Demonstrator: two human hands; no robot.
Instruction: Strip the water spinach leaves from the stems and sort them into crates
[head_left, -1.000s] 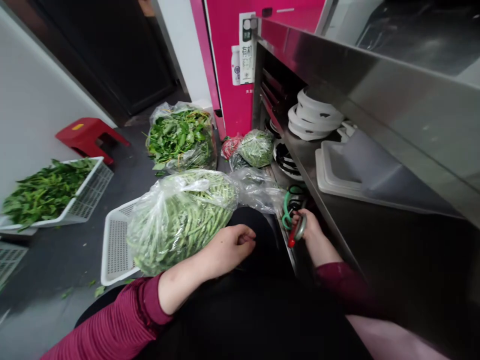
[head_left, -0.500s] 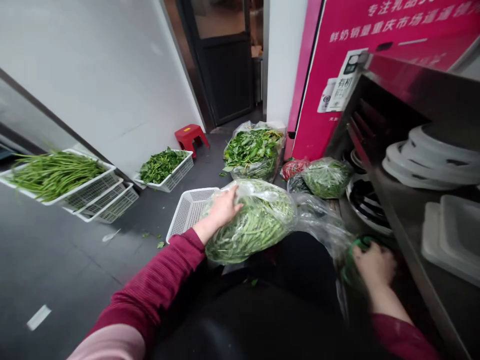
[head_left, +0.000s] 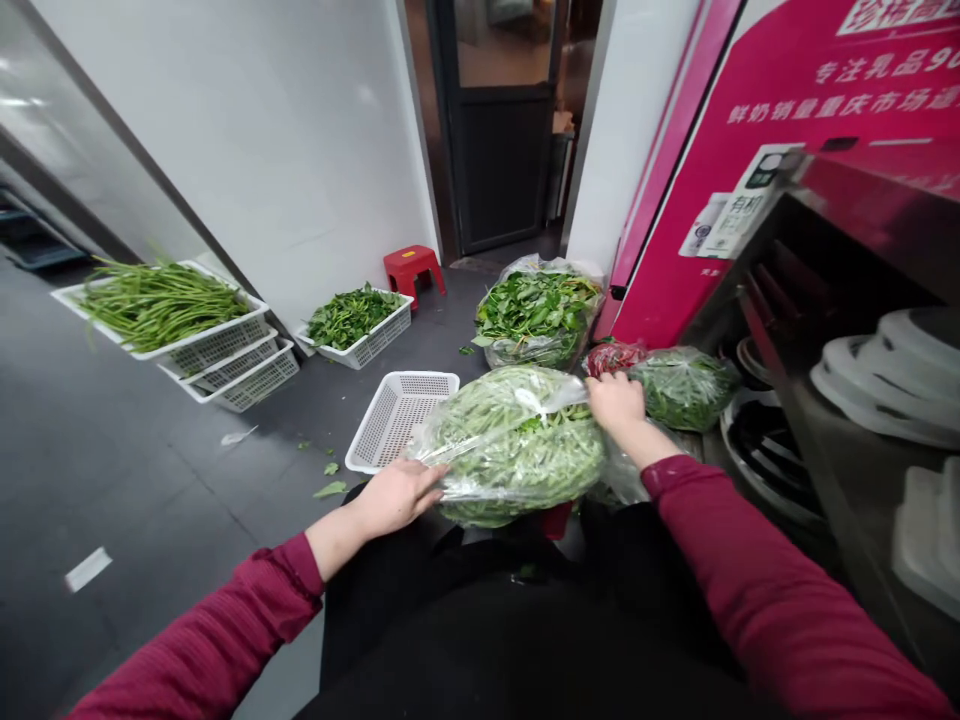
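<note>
A clear plastic bag of green beans (head_left: 517, 450) lies in front of my knees, with a twisted white part of the plastic on top. At its left end, my left hand (head_left: 397, 495) grips the plastic, fingers bent against the bag. My right hand (head_left: 616, 402) is closed on the gathered plastic at the upper right end. Just left of the bag stands a white perforated basket (head_left: 375, 425) with nothing in it; the bag overlaps its right side.
Beyond is a big bag of leafy greens (head_left: 536, 310), with another bag of greens (head_left: 682, 390) to its right. At left are a basket of leaves (head_left: 367, 350), stacked baskets of green stalks (head_left: 217, 345) and a red stool (head_left: 415, 272). A metal shelf (head_left: 825, 480) edges the right.
My right hand has left the green thing at the lower right and now holds the bag's right end. My left hand has slid from the bag's top to its left end.
</note>
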